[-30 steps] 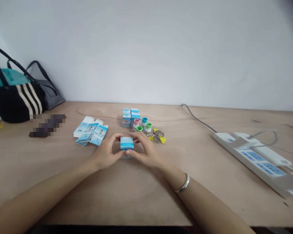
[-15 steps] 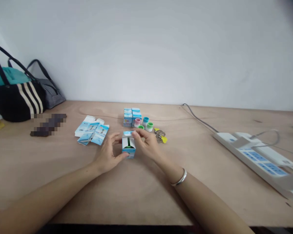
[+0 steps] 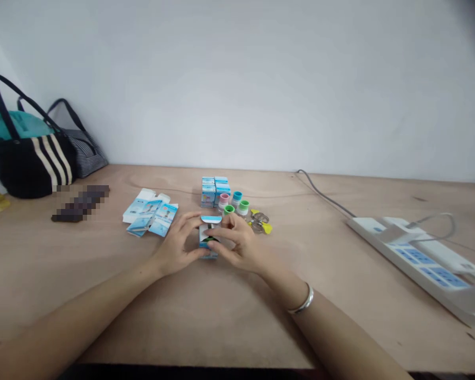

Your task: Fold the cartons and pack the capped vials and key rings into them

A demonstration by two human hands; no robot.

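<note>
A small blue-and-white carton (image 3: 202,244) stands on the table in front of me with its top open. Its lid flap (image 3: 211,219) is raised at the far side, and something dark green shows inside. My left hand (image 3: 177,247) grips the carton from the left, thumb at the near face and fingers behind. Over the opening, my right hand (image 3: 241,244) has its thumb and index finger at the carton's top edge and inner flaps. Just behind are small white bottles with a pink cap (image 3: 224,198), a blue cap (image 3: 237,196) and green caps (image 3: 244,204).
Several closed cartons (image 3: 215,192) stand together behind the bottles. Flattened cartons (image 3: 152,214) lie left. Metal rings with yellow tabs (image 3: 261,221) lie right of the bottles. A power strip (image 3: 411,258) with cables is at right; bags (image 3: 31,158) and a blurred dark object (image 3: 81,203) are at left.
My right hand has moved from the carton's raised lid flap to its opening, thumb and index finger now over the near top. My left hand keeps its hold on the carton.
</note>
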